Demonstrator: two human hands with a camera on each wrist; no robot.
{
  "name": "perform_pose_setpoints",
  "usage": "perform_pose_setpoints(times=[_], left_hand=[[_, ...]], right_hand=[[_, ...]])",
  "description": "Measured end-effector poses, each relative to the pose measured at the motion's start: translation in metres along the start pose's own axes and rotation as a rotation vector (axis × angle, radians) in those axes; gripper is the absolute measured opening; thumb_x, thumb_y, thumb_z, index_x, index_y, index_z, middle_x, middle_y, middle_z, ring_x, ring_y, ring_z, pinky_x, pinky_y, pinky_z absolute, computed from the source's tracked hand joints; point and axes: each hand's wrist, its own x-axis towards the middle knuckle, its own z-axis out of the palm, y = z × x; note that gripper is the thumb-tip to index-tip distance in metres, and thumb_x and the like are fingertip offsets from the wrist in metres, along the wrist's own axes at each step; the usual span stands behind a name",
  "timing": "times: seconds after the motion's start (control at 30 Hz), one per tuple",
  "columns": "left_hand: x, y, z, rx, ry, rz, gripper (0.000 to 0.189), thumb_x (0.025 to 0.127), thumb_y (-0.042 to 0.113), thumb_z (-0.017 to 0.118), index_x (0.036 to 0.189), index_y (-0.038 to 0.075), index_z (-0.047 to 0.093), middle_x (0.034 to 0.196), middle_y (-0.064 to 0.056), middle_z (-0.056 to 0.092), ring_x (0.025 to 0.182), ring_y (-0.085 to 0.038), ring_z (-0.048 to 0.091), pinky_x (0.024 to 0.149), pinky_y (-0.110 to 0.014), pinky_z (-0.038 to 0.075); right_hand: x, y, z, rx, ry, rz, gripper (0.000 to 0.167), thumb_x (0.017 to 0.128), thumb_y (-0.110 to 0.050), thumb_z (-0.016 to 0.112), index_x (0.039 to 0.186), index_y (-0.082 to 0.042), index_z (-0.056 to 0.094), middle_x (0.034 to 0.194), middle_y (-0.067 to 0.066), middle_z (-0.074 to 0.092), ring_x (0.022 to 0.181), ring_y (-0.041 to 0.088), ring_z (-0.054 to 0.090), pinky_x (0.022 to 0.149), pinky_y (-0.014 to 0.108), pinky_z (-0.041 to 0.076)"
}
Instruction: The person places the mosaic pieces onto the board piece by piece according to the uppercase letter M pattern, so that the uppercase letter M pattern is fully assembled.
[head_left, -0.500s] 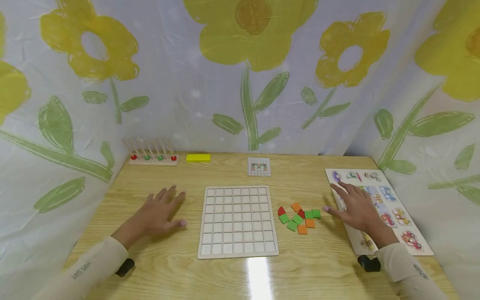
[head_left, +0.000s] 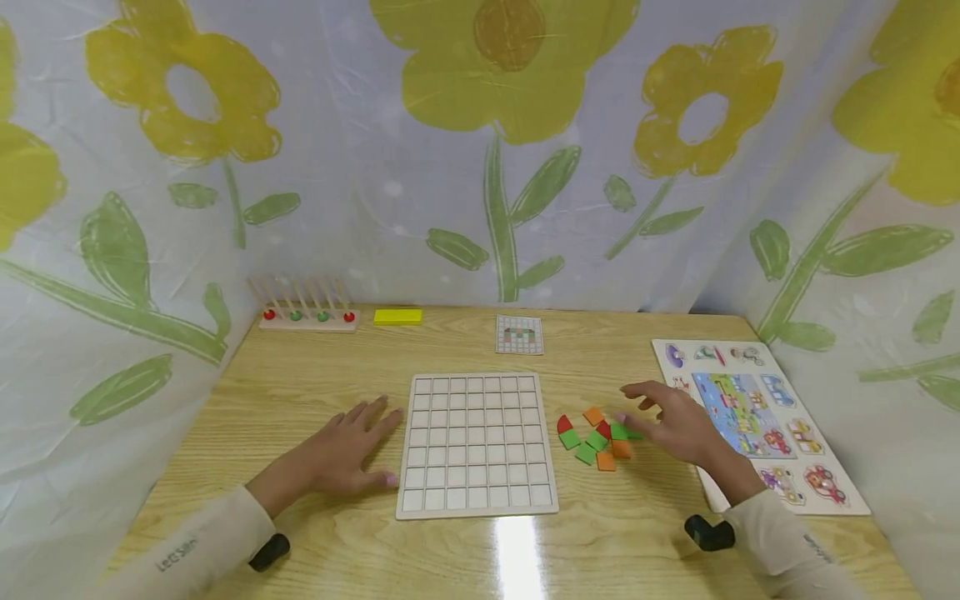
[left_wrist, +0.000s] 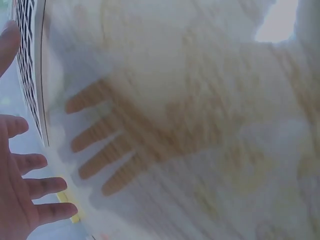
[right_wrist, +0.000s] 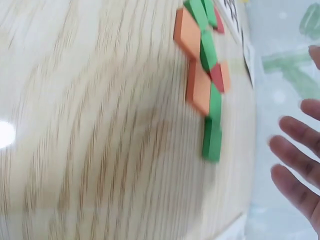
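Note:
A white grid board (head_left: 476,443) lies flat on the table in the head view. My left hand (head_left: 345,450) is spread at its left edge, holding nothing; whether the fingers touch the board I cannot tell. My right hand (head_left: 671,422) hovers at the right end of a loose group of flat tiles, with relaxed fingers and nothing between them. Among these are a green tile (head_left: 586,452), an orange tile (head_left: 606,461) and a red quarter-round tile (head_left: 565,424). In the right wrist view the fingers (right_wrist: 295,150) are apart from the green tile (right_wrist: 212,140).
A small pattern card (head_left: 519,335) lies behind the board. A yellow block (head_left: 398,317) and a pegged stand (head_left: 307,323) with red and green beads stand at the back left. A picture puzzle board (head_left: 750,417) occupies the right side. Flowered curtain (head_left: 337,208) encloses the table.
My left hand has moved right, to the grid board's edge. My right hand has moved left, off the puzzle board and over the right end of the tiles.

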Motion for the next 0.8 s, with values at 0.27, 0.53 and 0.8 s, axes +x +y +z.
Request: perform_pose_setpoints(times=[0.27, 0.53, 0.8], left_hand=[[-0.001, 0.008, 0.007, -0.020, -0.032, 0.018, 0.100, 0.090, 0.075, 0.052, 0.160, 0.010, 0.025, 0.163, -0.025, 0.023, 0.146, -0.052, 0.028, 0.107, -0.073, 0.029], [0.002, 0.010, 0.011, 0.011, -0.019, 0.023, 0.102, 0.089, 0.076, 0.052, 0.160, 0.009, 0.025, 0.163, -0.024, 0.025, 0.146, -0.051, 0.028, 0.107, -0.072, 0.030], [0.004, 0.011, 0.011, 0.036, -0.030, 0.021, 0.103, 0.089, 0.077, 0.050, 0.160, 0.007, 0.026, 0.163, -0.023, 0.025, 0.147, -0.051, 0.027, 0.108, -0.071, 0.030]], right_hand=[[0.005, -0.018, 0.017, 0.084, -0.030, 0.012, 0.042, 0.095, -0.039, 0.070, 0.124, -0.009, 0.070, 0.114, 0.005, 0.074, 0.085, 0.013, 0.069, 0.063, 0.027, 0.051], [0.012, -0.031, 0.039, 0.119, -0.037, 0.021, 0.036, 0.093, -0.035, 0.073, 0.117, -0.008, 0.074, 0.101, 0.002, 0.074, 0.076, 0.009, 0.067, 0.065, 0.026, 0.052], [0.020, -0.043, 0.055, 0.015, -0.028, 0.043, 0.036, 0.087, -0.035, 0.079, 0.114, -0.011, 0.076, 0.101, 0.002, 0.074, 0.082, 0.013, 0.067, 0.067, 0.032, 0.054]])
